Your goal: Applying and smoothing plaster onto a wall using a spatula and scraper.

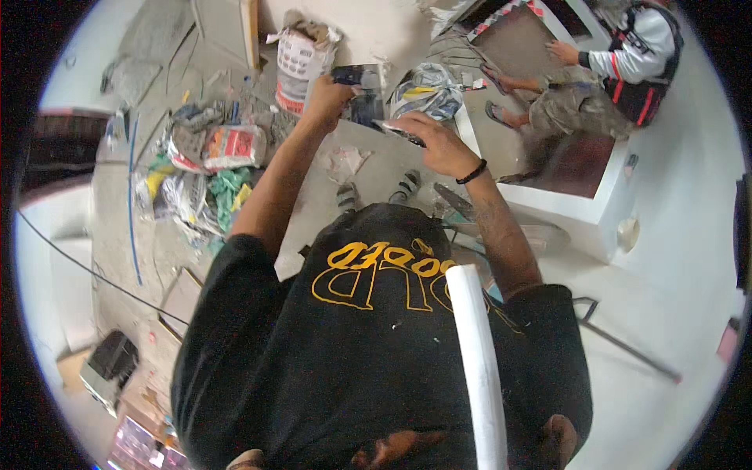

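One flat tool point(406, 136), pale-edged, clasped in the right hand point(442, 147). One dark panel point(366, 106), between both hands; left hand point(329, 102) at its edge, grip indeterminable. One printed white sack point(301, 63), beside panel.

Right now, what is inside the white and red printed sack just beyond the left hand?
Crumpled brownish-grey material shows at the open mouth of the white and red sack; anything deeper is covered by that material and the walls.
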Tool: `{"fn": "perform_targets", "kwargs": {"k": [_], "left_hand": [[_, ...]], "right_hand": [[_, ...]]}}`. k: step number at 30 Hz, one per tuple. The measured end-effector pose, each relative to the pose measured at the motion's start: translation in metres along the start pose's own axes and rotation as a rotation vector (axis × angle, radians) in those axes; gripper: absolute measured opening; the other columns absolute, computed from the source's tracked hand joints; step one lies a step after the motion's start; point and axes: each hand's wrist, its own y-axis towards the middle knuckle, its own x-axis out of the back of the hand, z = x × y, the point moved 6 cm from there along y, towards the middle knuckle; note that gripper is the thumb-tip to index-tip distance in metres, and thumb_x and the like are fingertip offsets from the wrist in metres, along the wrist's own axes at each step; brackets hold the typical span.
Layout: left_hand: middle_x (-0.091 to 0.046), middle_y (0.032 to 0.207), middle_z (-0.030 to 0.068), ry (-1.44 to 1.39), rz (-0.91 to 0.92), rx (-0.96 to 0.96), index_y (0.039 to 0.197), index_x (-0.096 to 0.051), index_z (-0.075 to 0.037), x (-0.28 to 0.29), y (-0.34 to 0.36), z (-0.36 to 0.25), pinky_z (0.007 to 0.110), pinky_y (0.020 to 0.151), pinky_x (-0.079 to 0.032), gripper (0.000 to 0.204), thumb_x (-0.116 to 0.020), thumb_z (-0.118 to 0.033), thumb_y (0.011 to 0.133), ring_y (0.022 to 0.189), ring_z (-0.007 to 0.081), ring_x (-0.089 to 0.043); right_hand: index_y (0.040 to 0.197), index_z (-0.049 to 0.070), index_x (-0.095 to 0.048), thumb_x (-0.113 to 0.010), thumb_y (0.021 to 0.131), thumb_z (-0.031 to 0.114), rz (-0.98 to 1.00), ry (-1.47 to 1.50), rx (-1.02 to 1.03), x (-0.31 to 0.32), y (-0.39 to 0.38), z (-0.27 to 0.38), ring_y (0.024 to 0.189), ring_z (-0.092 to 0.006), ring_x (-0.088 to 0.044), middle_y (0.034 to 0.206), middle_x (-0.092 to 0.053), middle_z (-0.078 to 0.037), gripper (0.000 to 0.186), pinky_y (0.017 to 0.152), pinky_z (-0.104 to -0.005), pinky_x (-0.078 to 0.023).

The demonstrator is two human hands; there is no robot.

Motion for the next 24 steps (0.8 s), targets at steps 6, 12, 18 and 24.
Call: {"fn": "perform_targets", "kwargs": {"k": [6, 12, 18, 24], "left_hand": [[-0.06, 0.068, 0.0155, 1.131, -0.105, -0.815, 0.075, -0.062, -0.005, 0.023, -0.01, -0.049, 0.035, 0.055, -0.045, 0.026, -0.073, -0.022, 0.059, 0.062, 0.0332, -0.058], [-0.063, 0.083, 0.0087, -0.153, 0.056, -0.155, 0.09, -0.059, 0.006, 0.04, 0.016, 0.009, 0.027, 0.068, -0.046, 0.017, -0.057, 0.001, 0.074, 0.075, 0.0127, -0.058], [-0.059, 0.102, 0.0115, 0.023, 0.356, 0.088, 0.109, -0.053, 0.005, 0.003, 0.05, 0.057, 0.026, 0.079, -0.044, 0.034, -0.051, -0.003, 0.076, 0.091, 0.0164, -0.056], [-0.053, 0.117, 0.0087, 1.521, 0.258, -0.138, 0.122, -0.042, 0.003, -0.027, 0.092, 0.012, 0.022, 0.081, -0.045, 0.045, -0.049, -0.01, 0.08, 0.096, 0.0167, -0.056]], "right_hand": [[0.119, 0.011, -0.051, -0.043, 0.064, -0.012, -0.018, 0.115, 0.135, 0.028, -0.004, -0.004, 0.105, -0.0249, -0.051, 0.115, -0.054, -0.012, 0.059, 0.092, -0.0317, -0.038], [0.117, 0.012, -0.054, -0.059, 0.065, -0.002, -0.397, 1.185, -0.05, 0.047, -0.034, -0.136, 0.102, -0.0167, -0.053, 0.112, -0.059, -0.007, 0.055, 0.093, -0.0283, -0.036], [0.102, 0.013, -0.064, -0.055, 0.073, -0.004, -0.883, 1.159, -0.174, -0.011, -0.047, -0.312, 0.104, -0.0225, -0.053, 0.103, -0.062, -0.01, 0.035, 0.101, -0.0361, -0.026], [0.104, 0.007, -0.061, -0.048, 0.073, -0.008, -0.844, 0.779, -0.242, -0.013, -0.039, -0.333, 0.095, -0.0255, -0.055, 0.097, -0.062, -0.014, 0.037, 0.087, -0.035, -0.037]]}}
